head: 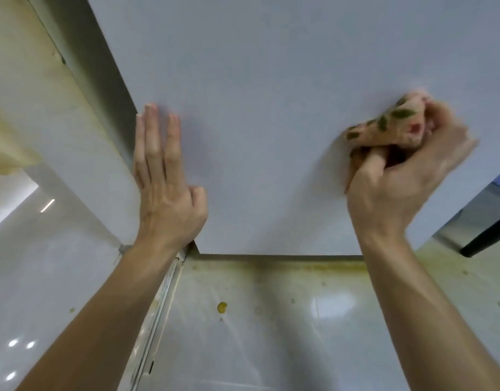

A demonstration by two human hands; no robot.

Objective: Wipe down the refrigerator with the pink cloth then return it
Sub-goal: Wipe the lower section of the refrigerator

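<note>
One refrigerator (271, 108): smooth, flat, pale panel with two bare hands on it. The left hand (164, 179), at 9 o'clock, lies flat with straight fingers. The right hand (398, 176), at 3 o'clock, grips one pink cloth (389, 125), bunched and leaf-printed, against the panel. Glossy floor tiles (271, 348) at 6 o'clock bear one round yellow spot (222, 307).

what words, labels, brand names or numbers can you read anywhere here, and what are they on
None: no text is readable anywhere.
The white refrigerator panel is blank.
The pink cloth gripped in the right hand carries only a blurred green leaf print.
The glossy surface below shows yellow stains, no writing.
</note>
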